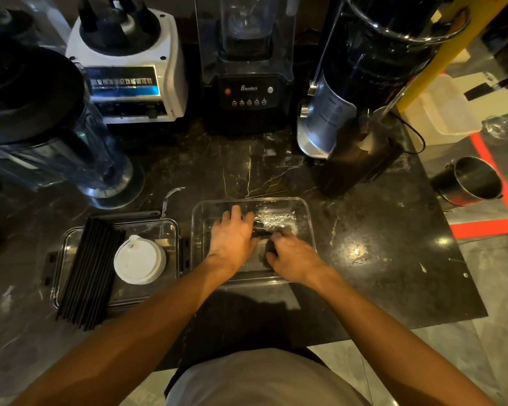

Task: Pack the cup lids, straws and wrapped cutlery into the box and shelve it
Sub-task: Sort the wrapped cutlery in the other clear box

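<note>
A clear plastic box (305,212) sits on the dark marble counter in front of me. Both hands are inside it. My left hand (232,238) lies flat with fingers spread on the clear-wrapped cutlery (276,222) at the bottom of the box. My right hand (291,253) has its fingers curled round the near end of the dark wrapped cutlery. To the left, the box's clear lid (170,230) lies flat and carries a bundle of black straws (90,273) and a stack of white cup lids (140,260).
Along the back stand a blender jar (41,136), a white blender base (129,68), a black blender (247,83) and a tall grinder (349,112). A steel cup (472,183) sits at the right, past the counter edge near red floor tape.
</note>
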The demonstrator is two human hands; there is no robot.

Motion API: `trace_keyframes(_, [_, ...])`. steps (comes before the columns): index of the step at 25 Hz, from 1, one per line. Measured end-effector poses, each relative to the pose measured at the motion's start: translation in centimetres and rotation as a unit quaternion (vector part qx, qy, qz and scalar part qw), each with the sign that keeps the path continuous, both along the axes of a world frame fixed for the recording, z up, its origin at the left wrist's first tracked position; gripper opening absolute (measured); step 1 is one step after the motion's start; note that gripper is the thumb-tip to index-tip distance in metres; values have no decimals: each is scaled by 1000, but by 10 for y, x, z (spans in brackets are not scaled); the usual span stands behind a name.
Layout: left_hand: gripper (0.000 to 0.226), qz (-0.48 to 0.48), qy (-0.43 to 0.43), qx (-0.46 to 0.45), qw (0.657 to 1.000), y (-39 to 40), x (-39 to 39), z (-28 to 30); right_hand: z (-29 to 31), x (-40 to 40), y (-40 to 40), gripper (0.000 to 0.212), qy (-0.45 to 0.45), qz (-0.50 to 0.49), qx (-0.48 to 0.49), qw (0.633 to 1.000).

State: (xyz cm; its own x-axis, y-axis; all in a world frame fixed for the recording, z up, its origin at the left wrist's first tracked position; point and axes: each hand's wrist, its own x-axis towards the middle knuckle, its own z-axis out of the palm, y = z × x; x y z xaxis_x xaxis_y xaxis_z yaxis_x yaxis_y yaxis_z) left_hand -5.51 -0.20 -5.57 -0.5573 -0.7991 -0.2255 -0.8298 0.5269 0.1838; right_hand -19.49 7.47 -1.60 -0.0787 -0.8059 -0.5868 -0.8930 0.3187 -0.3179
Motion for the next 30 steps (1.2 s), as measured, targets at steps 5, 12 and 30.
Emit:
trace_keyframes(5, [72, 38, 42, 18, 998, 4, 8, -1, 1, 3, -2, 31, 15, 4, -3, 1000])
trace_keyframes(12, [60, 65, 66, 63, 994, 5, 11, -1, 1, 4, 1, 18, 15, 23, 19, 999])
trace_keyframes(30, [25, 77, 89, 112, 987, 3, 27, 21, 38, -1, -27, 36, 3, 14, -5, 1000])
